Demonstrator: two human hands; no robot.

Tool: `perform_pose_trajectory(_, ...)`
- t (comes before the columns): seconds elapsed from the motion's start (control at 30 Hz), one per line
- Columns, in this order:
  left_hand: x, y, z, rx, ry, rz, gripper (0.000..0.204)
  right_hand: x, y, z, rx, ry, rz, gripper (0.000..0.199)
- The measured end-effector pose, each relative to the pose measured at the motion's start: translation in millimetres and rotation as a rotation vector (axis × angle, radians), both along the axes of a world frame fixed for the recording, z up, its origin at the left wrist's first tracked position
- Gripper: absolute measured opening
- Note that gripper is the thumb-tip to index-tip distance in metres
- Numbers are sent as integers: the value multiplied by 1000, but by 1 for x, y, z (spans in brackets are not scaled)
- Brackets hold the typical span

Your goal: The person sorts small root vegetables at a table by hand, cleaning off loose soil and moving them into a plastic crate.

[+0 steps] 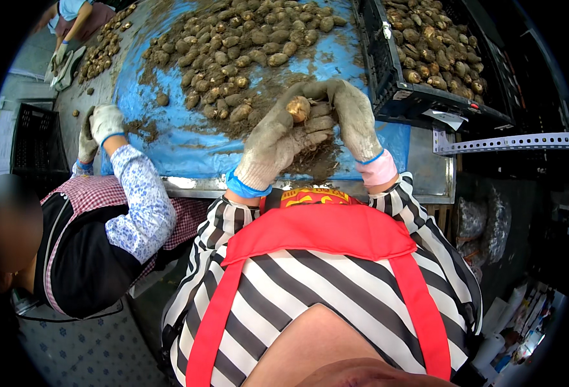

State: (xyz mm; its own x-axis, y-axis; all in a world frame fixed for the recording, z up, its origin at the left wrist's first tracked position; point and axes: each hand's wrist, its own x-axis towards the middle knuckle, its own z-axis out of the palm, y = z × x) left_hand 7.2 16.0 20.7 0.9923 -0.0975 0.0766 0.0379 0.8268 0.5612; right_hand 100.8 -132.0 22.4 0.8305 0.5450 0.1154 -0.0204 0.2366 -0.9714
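Note:
My left hand (274,138), in a soiled pale work glove, is closed round a small brown taro corm (298,109) with a pale orange cut face turned up. My right hand (354,116), gloved the same way, bends inward so that its fingers meet the left ones. Those fingertips are partly hidden, and what they grip, if anything, does not show. Both hands are above the near side of a soil-strewn blue sheet (187,158). Beyond them lies a broad heap of taro corms (233,48), hairy and earth-covered.
At the right a black crate (394,93) full of corms stands close to my right hand. A co-worker (97,232) in gloves works at my left; another person (75,19) is at the far left. The table's metal edge (187,187) runs before me, with a perforated metal strip (510,143) at right.

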Motion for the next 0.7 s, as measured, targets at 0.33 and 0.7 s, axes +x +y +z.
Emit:
perform_pose_trajectory(0.33,2,13,-30,218,63,-81,50,-18,-6,0,-161,-121,-50,26)
perform_pose_trajectory(0.7,6,9,-23,-1,16,-91,70,7,-7,-5,-88,-150,-54,39)
